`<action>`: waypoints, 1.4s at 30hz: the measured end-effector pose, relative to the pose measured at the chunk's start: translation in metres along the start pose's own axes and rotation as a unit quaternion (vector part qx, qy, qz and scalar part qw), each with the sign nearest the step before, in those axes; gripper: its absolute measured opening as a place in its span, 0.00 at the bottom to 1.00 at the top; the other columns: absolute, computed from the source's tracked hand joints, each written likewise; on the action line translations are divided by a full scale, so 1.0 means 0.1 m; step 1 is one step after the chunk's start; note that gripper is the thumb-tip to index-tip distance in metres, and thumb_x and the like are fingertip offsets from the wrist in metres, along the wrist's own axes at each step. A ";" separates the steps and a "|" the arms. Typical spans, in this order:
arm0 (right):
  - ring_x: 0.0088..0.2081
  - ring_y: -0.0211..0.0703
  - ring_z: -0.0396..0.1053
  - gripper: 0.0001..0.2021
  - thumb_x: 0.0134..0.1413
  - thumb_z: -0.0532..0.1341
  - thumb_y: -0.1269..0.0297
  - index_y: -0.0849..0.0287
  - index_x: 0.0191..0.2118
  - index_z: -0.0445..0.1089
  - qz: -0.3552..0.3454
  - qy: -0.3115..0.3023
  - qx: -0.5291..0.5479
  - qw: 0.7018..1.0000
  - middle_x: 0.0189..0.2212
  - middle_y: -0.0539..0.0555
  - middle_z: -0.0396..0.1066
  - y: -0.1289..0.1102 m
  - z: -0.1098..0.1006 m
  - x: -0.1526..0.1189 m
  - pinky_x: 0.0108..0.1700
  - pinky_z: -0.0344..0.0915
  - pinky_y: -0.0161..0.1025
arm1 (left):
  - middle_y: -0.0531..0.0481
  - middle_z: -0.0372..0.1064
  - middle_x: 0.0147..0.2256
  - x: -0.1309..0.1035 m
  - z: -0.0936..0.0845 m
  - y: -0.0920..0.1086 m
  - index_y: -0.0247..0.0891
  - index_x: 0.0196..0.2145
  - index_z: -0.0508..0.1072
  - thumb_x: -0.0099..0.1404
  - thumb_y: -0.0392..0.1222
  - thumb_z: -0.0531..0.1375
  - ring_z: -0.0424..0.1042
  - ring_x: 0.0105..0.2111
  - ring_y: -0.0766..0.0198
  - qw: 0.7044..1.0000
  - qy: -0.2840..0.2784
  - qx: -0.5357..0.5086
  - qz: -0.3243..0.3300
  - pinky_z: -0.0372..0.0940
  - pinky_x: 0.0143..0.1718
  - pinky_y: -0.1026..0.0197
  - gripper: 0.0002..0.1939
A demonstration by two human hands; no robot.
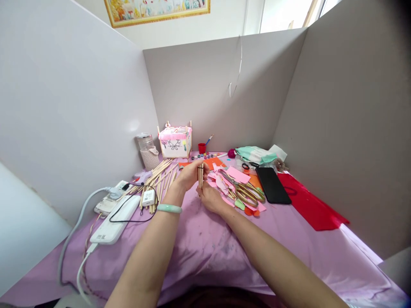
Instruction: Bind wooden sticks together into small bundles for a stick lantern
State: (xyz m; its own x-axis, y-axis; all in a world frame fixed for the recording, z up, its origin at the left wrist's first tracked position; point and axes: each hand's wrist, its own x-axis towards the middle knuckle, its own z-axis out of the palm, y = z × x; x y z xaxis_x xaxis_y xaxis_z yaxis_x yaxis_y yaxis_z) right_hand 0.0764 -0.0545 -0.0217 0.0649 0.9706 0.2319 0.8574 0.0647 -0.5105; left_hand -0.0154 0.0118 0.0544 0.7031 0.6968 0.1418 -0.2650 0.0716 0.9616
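The left hand (192, 173) and right hand (210, 196) both hold a small bundle of thin, pale wooden sticks (201, 176) over the purple, cloth-covered table (205, 244), back from its front edge. If they hold too loosely, sticks could slip and scatter.

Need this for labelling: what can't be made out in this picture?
Held sticks, head view: exact number unclear, too small and partly covered by the left hand and right hand.
Framed picture, head view: top cut off by the image's upper edge.
White adapter, head view: print too small to read.
Orange paper, head view: partly hidden behind the left hand.
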 end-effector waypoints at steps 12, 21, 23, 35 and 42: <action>0.33 0.41 0.65 0.12 0.63 0.46 0.60 0.62 0.40 0.61 -0.026 -0.014 0.060 0.998 0.35 0.58 0.70 0.04 -0.02 0.02 0.32 0.52 0.35 | 0.53 0.59 0.21 0.02 0.04 -0.01 0.34 0.23 0.65 0.58 0.40 0.55 0.60 0.22 0.70 1.000 0.019 0.023 0.007 0.60 0.27 0.64 0.08; 0.32 0.38 0.66 0.13 0.57 0.55 0.57 0.62 0.39 0.68 -0.038 -0.030 0.188 0.981 0.33 0.52 0.71 0.21 -0.18 0.08 0.33 0.57 0.32 | 0.53 0.58 0.21 0.05 0.06 -0.03 0.36 0.24 0.63 0.57 0.40 0.53 0.59 0.20 0.69 0.995 0.081 0.048 0.045 0.60 0.25 0.63 0.07; 0.30 0.38 0.66 0.11 0.54 0.58 0.59 0.62 0.37 0.68 -0.039 -0.035 0.139 0.989 0.31 0.53 0.71 0.20 -0.15 0.06 0.31 0.56 0.33 | 0.54 0.58 0.20 0.03 0.10 -0.05 0.36 0.23 0.62 0.57 0.39 0.53 0.58 0.19 0.69 0.992 0.091 0.058 0.058 0.59 0.25 0.63 0.07; 0.31 0.38 0.63 0.20 0.44 0.65 0.56 0.59 0.43 0.65 -0.035 0.126 0.278 0.951 0.33 0.50 0.68 0.16 -0.20 0.09 0.33 0.60 0.36 | 0.57 0.49 0.20 -0.32 -0.07 0.21 0.38 0.22 0.56 0.62 0.36 0.47 0.56 0.20 0.69 0.913 0.163 -0.294 0.230 0.62 0.30 0.62 0.11; 0.23 0.34 0.59 0.18 0.48 0.63 0.58 0.57 0.46 0.69 -0.149 0.072 0.486 0.858 0.24 0.46 0.66 -0.08 -0.28 -0.07 0.27 0.60 0.34 | 0.55 0.49 0.20 -0.49 0.09 -0.17 0.37 0.21 0.52 0.67 0.32 0.36 0.56 0.20 0.71 0.824 0.207 -0.497 0.174 0.63 0.30 0.62 0.18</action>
State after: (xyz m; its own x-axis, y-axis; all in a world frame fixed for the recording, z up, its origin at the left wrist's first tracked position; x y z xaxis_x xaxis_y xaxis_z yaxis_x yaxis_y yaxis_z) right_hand 0.0831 -0.0682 0.0039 0.0391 0.8438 0.5353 0.0198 0.5349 -0.8447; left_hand -0.0393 -0.0295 0.0333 0.2401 0.9676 0.0785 -0.9577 0.2229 0.1822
